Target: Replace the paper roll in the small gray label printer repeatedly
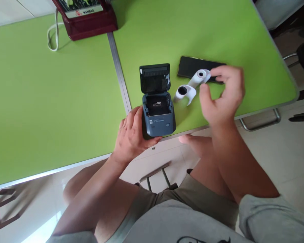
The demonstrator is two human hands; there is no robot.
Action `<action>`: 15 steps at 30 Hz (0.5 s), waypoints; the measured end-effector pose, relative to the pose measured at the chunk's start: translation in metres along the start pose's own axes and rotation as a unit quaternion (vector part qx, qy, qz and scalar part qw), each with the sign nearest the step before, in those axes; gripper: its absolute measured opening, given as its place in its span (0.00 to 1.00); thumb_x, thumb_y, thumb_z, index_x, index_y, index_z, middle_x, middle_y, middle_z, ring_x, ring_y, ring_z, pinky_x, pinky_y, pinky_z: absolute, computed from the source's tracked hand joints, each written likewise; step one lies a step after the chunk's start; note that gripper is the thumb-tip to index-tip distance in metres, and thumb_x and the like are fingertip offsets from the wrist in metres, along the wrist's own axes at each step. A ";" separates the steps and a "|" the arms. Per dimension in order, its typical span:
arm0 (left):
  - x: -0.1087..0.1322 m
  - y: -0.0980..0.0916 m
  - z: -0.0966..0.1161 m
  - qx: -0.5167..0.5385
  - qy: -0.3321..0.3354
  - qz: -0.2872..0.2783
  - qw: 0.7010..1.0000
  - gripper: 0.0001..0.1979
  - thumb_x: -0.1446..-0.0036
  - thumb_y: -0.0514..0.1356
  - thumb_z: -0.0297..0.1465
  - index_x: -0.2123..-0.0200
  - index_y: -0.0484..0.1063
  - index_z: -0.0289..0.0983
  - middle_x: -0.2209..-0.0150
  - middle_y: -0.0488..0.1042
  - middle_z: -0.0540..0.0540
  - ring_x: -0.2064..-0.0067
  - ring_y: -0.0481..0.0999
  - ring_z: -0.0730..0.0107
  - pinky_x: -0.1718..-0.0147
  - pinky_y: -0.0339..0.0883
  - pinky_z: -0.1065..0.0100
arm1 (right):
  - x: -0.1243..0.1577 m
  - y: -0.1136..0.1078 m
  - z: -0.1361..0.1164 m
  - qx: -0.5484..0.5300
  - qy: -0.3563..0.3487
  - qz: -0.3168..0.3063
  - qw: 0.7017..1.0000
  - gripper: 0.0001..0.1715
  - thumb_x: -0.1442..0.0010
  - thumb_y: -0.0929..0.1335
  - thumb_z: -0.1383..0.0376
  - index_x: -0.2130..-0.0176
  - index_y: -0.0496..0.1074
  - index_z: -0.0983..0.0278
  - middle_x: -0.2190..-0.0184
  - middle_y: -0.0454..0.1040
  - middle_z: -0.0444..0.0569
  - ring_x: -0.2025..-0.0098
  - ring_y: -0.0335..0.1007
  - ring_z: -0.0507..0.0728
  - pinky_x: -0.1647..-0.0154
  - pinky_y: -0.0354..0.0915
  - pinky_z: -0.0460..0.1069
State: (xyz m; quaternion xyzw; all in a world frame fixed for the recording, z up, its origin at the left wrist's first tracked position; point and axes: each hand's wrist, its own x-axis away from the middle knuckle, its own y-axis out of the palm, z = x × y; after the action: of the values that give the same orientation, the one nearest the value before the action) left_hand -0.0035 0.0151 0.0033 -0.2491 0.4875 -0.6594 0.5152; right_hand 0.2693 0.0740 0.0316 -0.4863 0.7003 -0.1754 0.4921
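Observation:
A small dark blue-grey label printer [159, 123] stands near the front edge of the green table, its lid [155, 79] tipped up and its paper bay showing. My left hand [130, 135] is wrapped round the printer's left side and front corner. To the right are two white paper rolls: one roll [178, 96] with a black core and a loose curling end, and another roll [195, 80] with a white core just behind it. My right hand [224, 92] hovers beside this rear roll, thumb and fingers apart. Its fingertips are close to the roll's loose end; contact is unclear.
Behind the rolls lies a black phone [192, 67], partly covered by my right hand. A dark red framed stand [92, 25] with a white cord [56, 32] is at the back left. A metal strip [118, 71] crosses the green table [53, 108].

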 end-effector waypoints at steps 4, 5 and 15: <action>0.000 0.000 0.000 0.006 -0.001 0.002 1.000 0.53 0.44 0.58 0.68 0.29 0.56 0.35 0.35 0.70 0.29 0.37 0.74 0.43 0.43 0.71 0.50 | -0.019 0.009 0.023 -0.009 0.017 -0.023 1.000 0.33 0.41 0.71 0.69 0.40 0.64 0.54 0.38 0.71 0.56 0.36 0.70 0.65 0.37 0.71 0.62; 0.000 0.000 0.000 0.007 -0.003 0.003 1.000 0.53 0.44 0.58 0.68 0.29 0.56 0.36 0.35 0.70 0.29 0.37 0.74 0.43 0.43 0.71 0.50 | -0.021 0.014 0.028 -0.016 0.021 -0.042 0.999 0.34 0.41 0.71 0.68 0.39 0.63 0.53 0.38 0.71 0.56 0.37 0.70 0.64 0.37 0.70 0.61; 0.000 0.002 -0.001 0.001 0.001 0.010 1.000 0.53 0.43 0.57 0.68 0.30 0.57 0.34 0.35 0.70 0.28 0.37 0.74 0.43 0.43 0.71 0.50 | -0.016 0.019 0.023 -0.095 0.058 0.008 0.994 0.30 0.45 0.74 0.67 0.45 0.65 0.56 0.55 0.77 0.50 0.52 0.76 0.61 0.46 0.73 0.58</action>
State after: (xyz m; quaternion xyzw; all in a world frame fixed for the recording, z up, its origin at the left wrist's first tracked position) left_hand -0.0036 0.0154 0.0010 -0.2433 0.4902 -0.6548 0.5212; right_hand 0.2805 0.1020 0.0154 -0.5142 0.7454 -0.1319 0.4032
